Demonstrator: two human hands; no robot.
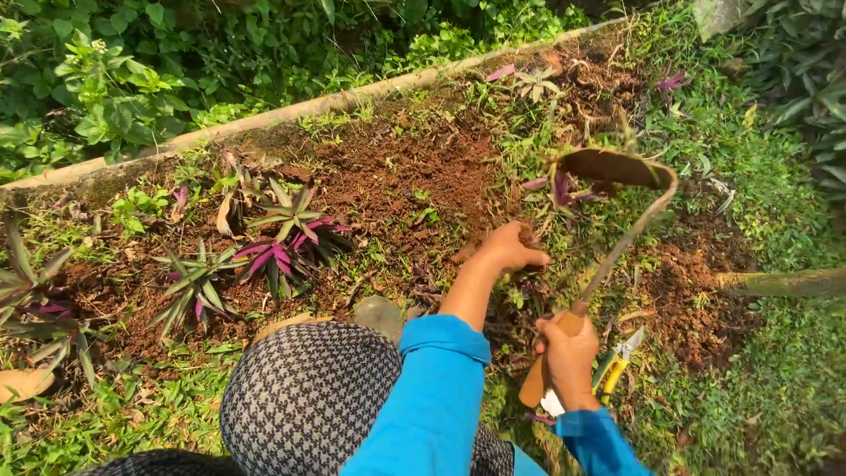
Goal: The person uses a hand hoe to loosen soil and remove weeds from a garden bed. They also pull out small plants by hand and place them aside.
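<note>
Down at lower centre of the head view, the right hand [568,357] is closed tight around the wooden handle of a curved sickle [614,167], whose rusty blade arcs up to centre right. Left hand [511,247], arm stretched forward in a blue sleeve [436,397], is clenched in the soil at mid-frame; what it grips is unclear. Yellow-handled pruning shears [617,361] lie just beside the right hand.

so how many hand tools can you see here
2: a hoe gripped in the right hand, blade raised over the soil, and yellow-handled pruners lying on the grass beside that hand. Plants may hide others.
</note>
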